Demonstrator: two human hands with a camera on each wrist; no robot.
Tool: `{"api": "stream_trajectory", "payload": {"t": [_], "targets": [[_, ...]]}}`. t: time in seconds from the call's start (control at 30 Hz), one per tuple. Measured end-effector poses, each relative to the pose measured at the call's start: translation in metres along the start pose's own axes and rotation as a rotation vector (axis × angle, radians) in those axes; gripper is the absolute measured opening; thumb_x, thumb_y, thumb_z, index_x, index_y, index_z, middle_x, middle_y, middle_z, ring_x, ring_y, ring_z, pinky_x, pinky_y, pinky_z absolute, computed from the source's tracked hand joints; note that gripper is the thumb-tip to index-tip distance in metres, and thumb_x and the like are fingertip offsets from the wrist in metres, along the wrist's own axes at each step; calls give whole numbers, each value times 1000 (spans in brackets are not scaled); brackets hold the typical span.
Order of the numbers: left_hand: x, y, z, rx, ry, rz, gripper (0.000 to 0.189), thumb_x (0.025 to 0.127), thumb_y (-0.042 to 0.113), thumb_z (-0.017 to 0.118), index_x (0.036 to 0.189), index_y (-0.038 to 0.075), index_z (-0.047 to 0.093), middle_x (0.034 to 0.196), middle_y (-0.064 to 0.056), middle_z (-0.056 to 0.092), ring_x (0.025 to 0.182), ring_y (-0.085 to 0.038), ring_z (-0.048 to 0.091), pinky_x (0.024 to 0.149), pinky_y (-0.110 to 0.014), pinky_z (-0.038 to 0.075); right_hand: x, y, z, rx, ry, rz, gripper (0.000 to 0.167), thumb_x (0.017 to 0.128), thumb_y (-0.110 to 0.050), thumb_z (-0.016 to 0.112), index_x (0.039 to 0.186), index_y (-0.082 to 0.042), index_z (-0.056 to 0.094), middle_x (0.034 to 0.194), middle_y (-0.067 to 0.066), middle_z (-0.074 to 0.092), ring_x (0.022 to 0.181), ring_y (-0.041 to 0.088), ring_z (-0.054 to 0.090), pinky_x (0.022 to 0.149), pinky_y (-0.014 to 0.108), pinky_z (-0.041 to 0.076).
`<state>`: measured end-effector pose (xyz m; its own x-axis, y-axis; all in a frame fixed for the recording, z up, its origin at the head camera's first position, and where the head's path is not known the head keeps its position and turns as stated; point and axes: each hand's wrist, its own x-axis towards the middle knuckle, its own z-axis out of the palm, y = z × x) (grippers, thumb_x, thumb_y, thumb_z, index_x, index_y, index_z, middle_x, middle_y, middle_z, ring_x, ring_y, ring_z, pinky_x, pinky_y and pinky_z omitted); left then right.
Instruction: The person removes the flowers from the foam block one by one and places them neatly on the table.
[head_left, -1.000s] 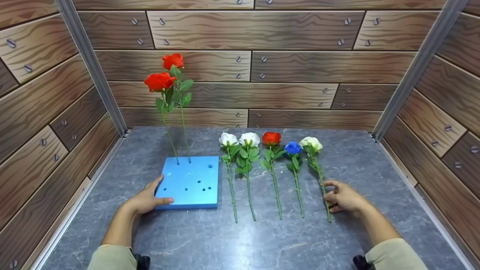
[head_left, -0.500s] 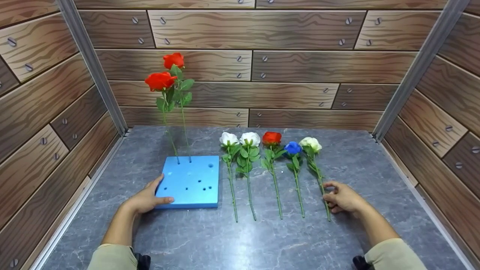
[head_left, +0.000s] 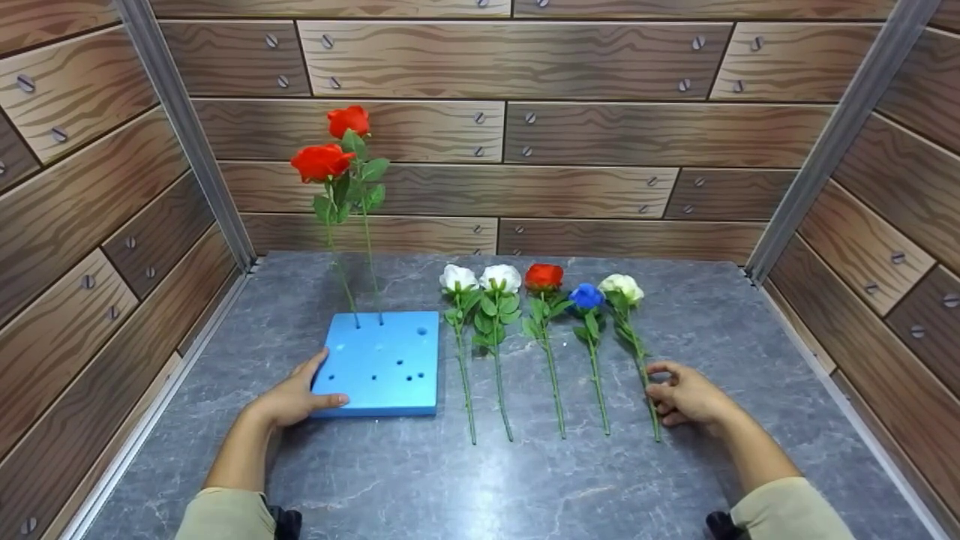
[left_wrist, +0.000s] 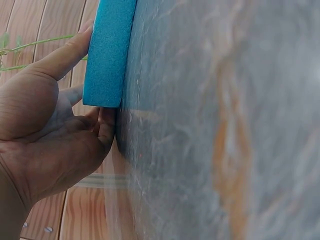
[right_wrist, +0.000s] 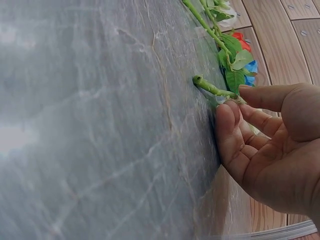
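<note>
In the head view my left hand (head_left: 289,397) holds the front left corner of a blue foam block (head_left: 382,394), thumb over its top and fingers along its side. Two red roses (head_left: 322,163) stand upright in holes at the block's back. At the right, my right hand (head_left: 694,394) pinches the lower stem of a cream-white rose (head_left: 621,288) lying on the table. The right wrist view shows this green stem (right_wrist: 215,90) between thumb and fingertips, its cut end sticking out. The left wrist view shows the thumb against the foam block (left_wrist: 107,55) and fingers curled at its side.
Between block and right hand lie two white roses (head_left: 500,279), another red rose (head_left: 544,277) and a blue rose (head_left: 586,295), stems toward me. Several more holes dot the block. Wood-patterned walls (head_left: 585,191) enclose the grey marbled table (head_left: 480,487) at the back and sides.
Both hands keep their places. The fingers of my right hand have drawn slightly closer round the cream-white rose's stem. The other flowers and the block have not visibly moved.
</note>
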<state>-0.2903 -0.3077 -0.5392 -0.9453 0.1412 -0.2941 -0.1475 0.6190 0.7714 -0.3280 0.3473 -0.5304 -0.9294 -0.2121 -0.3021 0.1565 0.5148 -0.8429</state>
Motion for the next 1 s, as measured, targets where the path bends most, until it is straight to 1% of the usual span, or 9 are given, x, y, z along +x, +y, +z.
{"api": "stream_trajectory", "payload": {"t": [0.1, 0.23, 0.37, 0.5, 0.67, 0.73, 0.9, 1.0], "targets": [[0, 0, 0, 1, -1, 0, 119, 96, 46, 83, 176, 13, 1, 179, -34, -9, 164, -61, -8, 129, -81, 8, 0, -1, -1, 17, 15, 13, 58, 111, -16, 60, 160, 4, 37, 102, 5, 63, 79, 14, 62, 65, 31, 63], [0, 0, 0, 5, -1, -1, 119, 96, 46, 83, 176, 13, 1, 179, -34, -9, 164, -61, -7, 129, -81, 8, -1, -4, -3, 0, 36, 10, 57, 111, -18, 61, 159, 3, 39, 98, 4, 61, 79, 14, 62, 65, 32, 62], [0, 0, 0, 10, 1, -4, 119, 96, 47, 83, 176, 13, 2, 178, -35, -8, 164, -61, -6, 129, -81, 10, -2, -8, -6, -32, 59, -17, 55, 111, -17, 60, 158, 5, 40, 96, 4, 60, 79, 15, 61, 65, 33, 61], [0, 0, 0, 3, 0, -5, 120, 95, 47, 83, 176, 13, 1, 178, -35, -8, 164, -62, -7, 129, -80, 9, -4, -15, -6, -40, 91, -38, 53, 111, -16, 60, 157, 5, 43, 95, 4, 60, 79, 15, 62, 67, 33, 62], [0, 0, 0, -1, -3, -4, 121, 95, 47, 84, 176, 13, 1, 178, -35, -8, 163, -62, -7, 129, -81, 8, -6, -29, -2, -8, 113, -77, 51, 111, -14, 60, 156, 6, 45, 97, 3, 60, 79, 14, 64, 69, 33, 63], [0, 0, 0, -2, -3, -3, 120, 95, 47, 84, 176, 12, 2, 178, -35, -8, 163, -62, -7, 129, -81, 9, -7, -37, 0, 5, 118, -80, 51, 111, -15, 60, 156, 5, 46, 97, 3, 59, 80, 14, 65, 70, 34, 63], [-1, 0, 0, 0, 1, -2, 120, 95, 47, 84, 176, 12, 2, 178, -35, -8, 163, -62, -7, 129, -81, 9, -9, -56, 8, 14, 111, -93, 49, 112, -19, 59, 156, 0, 49, 100, 5, 60, 85, 16, 66, 73, 35, 64], [-1, 0, 0, 0, 3, -3, 120, 95, 47, 84, 176, 12, 2, 179, -34, -8, 164, -62, -7, 129, -81, 9, -10, -65, 15, 21, 98, -120, 48, 113, -19, 58, 156, 0, 50, 101, 4, 61, 87, 17, 65, 74, 36, 64]]}}
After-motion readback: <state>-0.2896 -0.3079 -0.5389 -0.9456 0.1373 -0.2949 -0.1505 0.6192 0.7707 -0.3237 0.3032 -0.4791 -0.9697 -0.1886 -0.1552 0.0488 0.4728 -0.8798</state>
